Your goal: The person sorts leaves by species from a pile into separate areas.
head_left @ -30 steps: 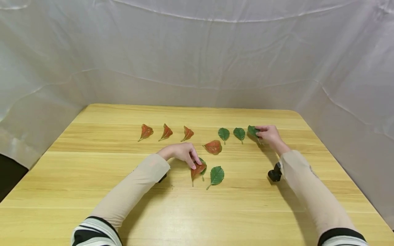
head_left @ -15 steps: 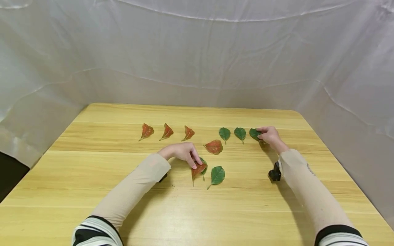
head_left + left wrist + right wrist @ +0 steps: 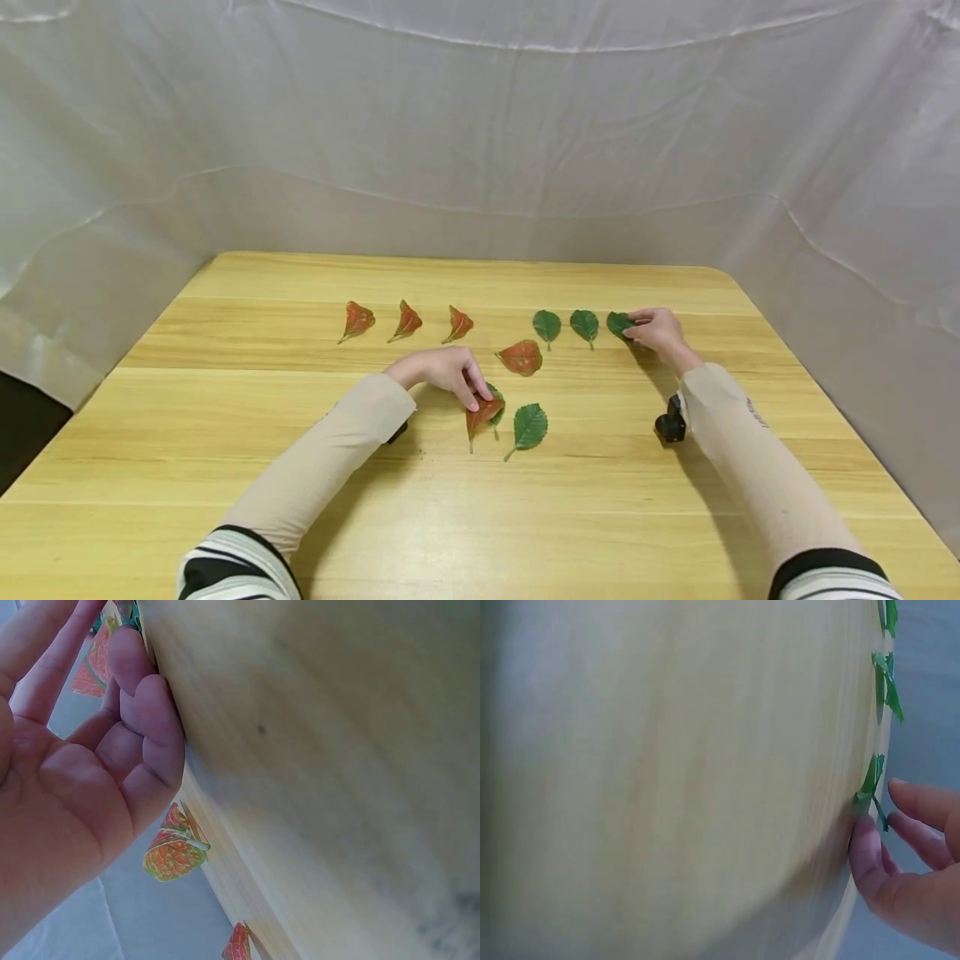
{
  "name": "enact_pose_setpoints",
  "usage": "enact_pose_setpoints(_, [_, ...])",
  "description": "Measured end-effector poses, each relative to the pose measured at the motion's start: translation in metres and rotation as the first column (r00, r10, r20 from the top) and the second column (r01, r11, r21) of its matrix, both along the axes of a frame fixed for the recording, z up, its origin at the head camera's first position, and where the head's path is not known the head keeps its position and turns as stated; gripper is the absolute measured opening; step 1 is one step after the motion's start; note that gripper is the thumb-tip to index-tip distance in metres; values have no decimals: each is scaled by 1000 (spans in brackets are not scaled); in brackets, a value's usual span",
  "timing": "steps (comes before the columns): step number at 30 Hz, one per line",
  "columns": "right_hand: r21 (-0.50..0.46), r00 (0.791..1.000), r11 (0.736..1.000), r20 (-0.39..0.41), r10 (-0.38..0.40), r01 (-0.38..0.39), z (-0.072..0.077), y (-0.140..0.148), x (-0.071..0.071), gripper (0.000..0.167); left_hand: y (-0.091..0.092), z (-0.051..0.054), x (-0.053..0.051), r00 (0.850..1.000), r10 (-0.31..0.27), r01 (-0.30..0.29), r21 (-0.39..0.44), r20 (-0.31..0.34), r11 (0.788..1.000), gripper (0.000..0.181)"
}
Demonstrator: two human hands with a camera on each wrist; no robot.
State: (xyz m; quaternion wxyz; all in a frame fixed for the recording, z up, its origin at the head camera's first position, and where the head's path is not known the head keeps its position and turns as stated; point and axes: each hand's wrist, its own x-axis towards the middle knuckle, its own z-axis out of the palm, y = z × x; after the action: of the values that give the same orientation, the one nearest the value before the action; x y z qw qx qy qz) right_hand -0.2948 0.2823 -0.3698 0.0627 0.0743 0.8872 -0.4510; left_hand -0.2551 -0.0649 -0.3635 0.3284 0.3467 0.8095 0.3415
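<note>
My left hand [image 3: 452,377] pinches a red leaf [image 3: 483,414] between thumb and fingertips, and this leaf partly covers a green leaf [image 3: 497,403]. In the left wrist view the outer fingers of my left hand [image 3: 112,742] are curled, while the pinched spot is mostly out of frame. At the right end of the green row, my right hand [image 3: 657,332] is at a green leaf [image 3: 618,323]. From the right wrist, the fingers of my right hand [image 3: 911,855] stand apart around that leaf [image 3: 871,787], the thumb close beside its lower edge.
Three red leaves [image 3: 405,322] form a row at the back left. Two more green leaves [image 3: 584,326] continue the right row. Between the hands lie a loose red leaf [image 3: 522,357] and a green leaf [image 3: 530,427]. Pale curtains [image 3: 480,125] surround the wooden table [image 3: 450,517].
My right hand shifted the end green leaf slightly right and turned it, then its fingers moved slightly at the leaf. The left hand stays in place with the red leaf.
</note>
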Motion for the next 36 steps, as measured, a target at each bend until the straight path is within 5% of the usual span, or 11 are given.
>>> enact_pose_setpoints(8, [75, 998, 997, -53, -23, 27, 6, -3, 10, 39, 0, 0, -1, 1000, 5, -5, -9, 7, 1000, 23])
enact_pose_setpoints(16, [154, 991, 988, -128, 36, -16, 11, -16, 23, 35, 0, -2, -1, 1000, -4, 4, -8, 5, 1000, 23])
enact_pose_setpoints(26, [75, 973, 986, -168, 157, -146, 12, -36, 45, 35, 0, -1, -1, 1000, -5, 5, -8, -2, 1000, 23])
enact_pose_setpoints(36, [-7, 965, 971, -115, 237, -239, 12, -56, 65, 36, -1, -2, -2, 1000, -5, 5, -1, 4, 1000, 24])
